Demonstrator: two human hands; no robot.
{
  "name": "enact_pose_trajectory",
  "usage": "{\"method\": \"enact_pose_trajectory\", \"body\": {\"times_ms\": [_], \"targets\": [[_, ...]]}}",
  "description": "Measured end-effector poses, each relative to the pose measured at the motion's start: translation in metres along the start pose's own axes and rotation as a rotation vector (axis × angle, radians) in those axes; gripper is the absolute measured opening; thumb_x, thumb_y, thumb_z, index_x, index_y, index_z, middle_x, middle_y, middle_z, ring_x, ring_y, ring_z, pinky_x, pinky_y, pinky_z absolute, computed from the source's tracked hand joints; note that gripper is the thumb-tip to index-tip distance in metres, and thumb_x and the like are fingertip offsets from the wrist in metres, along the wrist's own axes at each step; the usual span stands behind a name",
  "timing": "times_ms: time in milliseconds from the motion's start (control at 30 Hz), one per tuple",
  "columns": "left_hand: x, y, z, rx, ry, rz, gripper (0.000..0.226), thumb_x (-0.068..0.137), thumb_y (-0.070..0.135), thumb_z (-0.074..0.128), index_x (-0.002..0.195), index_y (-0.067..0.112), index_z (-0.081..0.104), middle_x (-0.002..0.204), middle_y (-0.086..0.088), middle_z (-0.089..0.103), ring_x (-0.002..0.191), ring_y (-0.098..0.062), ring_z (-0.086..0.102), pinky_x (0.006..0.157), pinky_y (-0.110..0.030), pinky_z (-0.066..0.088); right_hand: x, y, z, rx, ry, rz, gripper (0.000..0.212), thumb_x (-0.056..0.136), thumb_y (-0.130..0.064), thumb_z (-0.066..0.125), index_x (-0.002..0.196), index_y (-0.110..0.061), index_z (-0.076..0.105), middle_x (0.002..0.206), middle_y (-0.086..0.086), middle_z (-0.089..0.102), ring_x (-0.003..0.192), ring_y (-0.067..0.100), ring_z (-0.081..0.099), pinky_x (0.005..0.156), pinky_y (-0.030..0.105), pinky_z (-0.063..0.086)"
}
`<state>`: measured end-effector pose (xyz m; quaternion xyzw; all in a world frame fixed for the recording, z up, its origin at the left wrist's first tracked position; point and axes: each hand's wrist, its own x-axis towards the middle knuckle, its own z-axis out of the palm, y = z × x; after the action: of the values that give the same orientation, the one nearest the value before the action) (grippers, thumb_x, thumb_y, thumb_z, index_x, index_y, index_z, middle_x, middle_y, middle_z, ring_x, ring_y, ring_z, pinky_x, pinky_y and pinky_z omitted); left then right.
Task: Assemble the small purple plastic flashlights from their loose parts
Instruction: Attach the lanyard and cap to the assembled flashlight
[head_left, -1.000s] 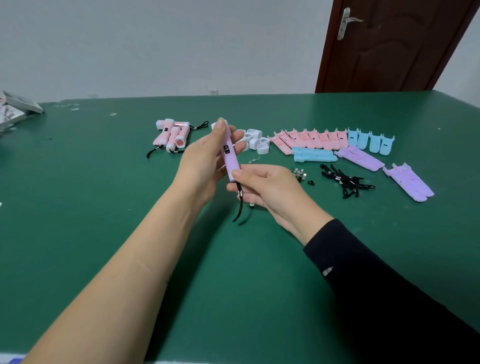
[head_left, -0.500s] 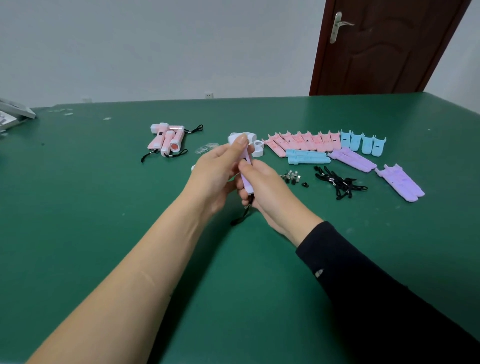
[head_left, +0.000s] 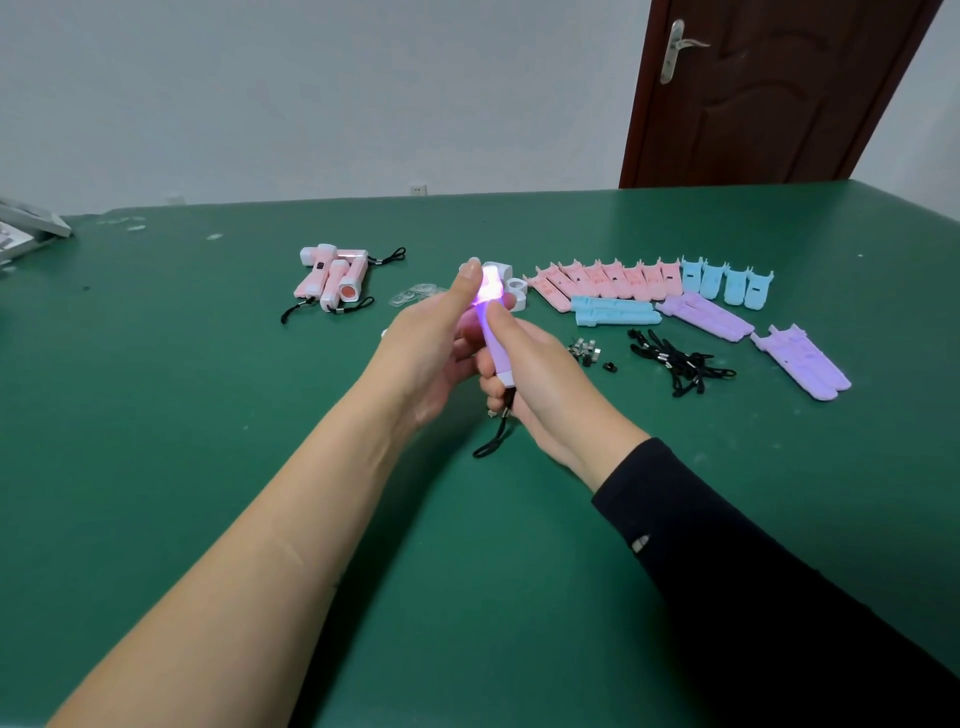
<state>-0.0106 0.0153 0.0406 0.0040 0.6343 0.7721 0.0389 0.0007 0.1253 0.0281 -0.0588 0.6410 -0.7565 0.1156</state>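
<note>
Above the middle of the green table (head_left: 208, 467), both hands hold one purple flashlight (head_left: 496, 345), tilted with its white head up. That head glows pink-white. My right hand (head_left: 540, 384) grips the purple body, thumb on top. My left hand (head_left: 431, 343) cups the head end, its fingertip touching the lit head. A black wrist cord (head_left: 496, 434) hangs from the tail down to the table. Loose purple shell halves lie at the right in two groups (head_left: 704, 314) (head_left: 802, 361).
Assembled pink flashlights (head_left: 332, 278) lie at the back left. Pink shells (head_left: 605, 280), blue shells (head_left: 727, 280) (head_left: 613, 310), white head caps (head_left: 514, 291), clear lenses (head_left: 415, 295), small metal parts (head_left: 587, 351) and black cords (head_left: 675, 364) spread behind my hands. A door (head_left: 769, 88) stands at the back right.
The flashlight's head has lit up. My right hand slid up from the tail to grip the body, and my left hand moved to the head end.
</note>
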Motion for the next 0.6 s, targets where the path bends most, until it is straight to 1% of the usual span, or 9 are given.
{"method": "enact_pose_trajectory", "body": {"times_ms": [33, 100, 167, 300, 333, 367, 433, 500, 600], "targets": [[-0.0001, -0.0001, 0.0001, -0.006, -0.001, -0.001, 0.052, 0.098, 0.047, 0.049, 0.116, 0.000, 0.065, 0.064, 0.005, 0.067, 0.058, -0.018, 0.054, 0.061, -0.030, 0.050, -0.0001, 0.0004, -0.0002, 0.011, -0.008, -0.004, 0.030, 0.102, -0.037, 0.040, 0.097, -0.014, 0.058, 0.063, -0.001, 0.039, 0.050, 0.012, 0.031, 0.050, 0.026, 0.027], [0.0003, -0.0009, -0.0003, -0.010, 0.009, -0.003, 0.045, 0.098, 0.046, 0.050, 0.100, 0.006, 0.072, 0.068, 0.002, 0.067, 0.057, -0.019, 0.055, 0.059, -0.032, 0.050, -0.0006, 0.0007, -0.0005, 0.048, -0.034, -0.020, 0.026, 0.103, -0.032, 0.039, 0.101, -0.012, 0.056, 0.065, 0.000, 0.040, 0.050, 0.011, 0.031, 0.050, 0.025, 0.028], [0.0016, -0.0026, -0.0012, -0.004, 0.018, -0.013, 0.044, 0.098, 0.046, 0.050, 0.089, 0.011, 0.074, 0.073, -0.002, 0.068, 0.058, -0.021, 0.056, 0.057, -0.033, 0.050, -0.0006, 0.0015, -0.0007, 0.050, -0.045, -0.029, 0.026, 0.104, -0.030, 0.038, 0.098, -0.013, 0.056, 0.065, 0.000, 0.041, 0.050, 0.011, 0.033, 0.048, 0.023, 0.030], [0.0041, -0.0045, -0.0031, -0.047, 0.041, -0.068, 0.048, 0.097, 0.050, 0.048, 0.088, 0.011, 0.074, 0.067, 0.000, 0.066, 0.052, -0.019, 0.055, 0.048, -0.029, 0.046, 0.0017, 0.0030, 0.0009, 0.053, -0.073, -0.013, 0.026, 0.102, -0.031, 0.043, 0.094, -0.013, 0.059, 0.069, 0.001, 0.051, 0.052, 0.010, 0.046, 0.050, 0.020, 0.042], [0.0047, -0.0043, -0.0038, -0.090, 0.065, -0.084, 0.047, 0.097, 0.051, 0.048, 0.085, 0.014, 0.075, 0.072, 0.001, 0.069, 0.056, -0.018, 0.058, 0.051, -0.029, 0.049, 0.0021, 0.0029, 0.0009, 0.041, -0.103, -0.009, 0.023, 0.102, -0.030, 0.045, 0.095, -0.013, 0.060, 0.074, 0.002, 0.056, 0.055, 0.010, 0.052, 0.053, 0.021, 0.046], [0.0055, -0.0040, -0.0047, -0.139, 0.097, -0.095, 0.046, 0.098, 0.050, 0.048, 0.084, 0.016, 0.075, 0.080, 0.002, 0.073, 0.065, -0.017, 0.063, 0.059, -0.032, 0.052, 0.0022, 0.0031, 0.0008, 0.008, -0.133, -0.005, 0.019, 0.101, -0.028, 0.047, 0.096, -0.014, 0.060, 0.079, 0.002, 0.059, 0.059, 0.010, 0.057, 0.055, 0.021, 0.049], [0.0080, -0.0033, -0.0069, -0.214, 0.162, -0.100, 0.041, 0.100, 0.047, 0.045, 0.092, 0.015, 0.069, 0.095, 0.002, 0.075, 0.085, -0.015, 0.069, 0.076, -0.034, 0.054, 0.0024, 0.0041, -0.0001, -0.072, -0.167, 0.010, 0.014, 0.101, -0.022, 0.047, 0.095, -0.015, 0.058, 0.084, 0.002, 0.061, 0.056, 0.007, 0.059, 0.053, 0.019, 0.049], [0.0081, -0.0013, -0.0073, -0.273, 0.190, -0.095, 0.042, 0.101, 0.047, 0.041, 0.100, 0.011, 0.063, 0.103, -0.002, 0.075, 0.098, -0.016, 0.070, 0.081, -0.033, 0.055, 0.0017, 0.0056, -0.0005, -0.178, -0.155, 0.021, 0.016, 0.102, -0.023, 0.045, 0.090, -0.017, 0.055, 0.079, 0.001, 0.060, 0.048, 0.006, 0.051, 0.045, 0.017, 0.041], [0.0062, 0.0019, -0.0044, -0.325, 0.173, -0.055, 0.045, 0.102, 0.047, 0.037, 0.106, 0.008, 0.059, 0.108, -0.006, 0.072, 0.096, -0.016, 0.072, 0.077, -0.029, 0.056, 0.0007, 0.0063, 0.0009, -0.313, -0.111, 0.004, 0.022, 0.101, -0.025, 0.043, 0.081, -0.019, 0.050, 0.070, -0.004, 0.052, 0.040, 0.003, 0.036, 0.039, 0.016, 0.029]]}}
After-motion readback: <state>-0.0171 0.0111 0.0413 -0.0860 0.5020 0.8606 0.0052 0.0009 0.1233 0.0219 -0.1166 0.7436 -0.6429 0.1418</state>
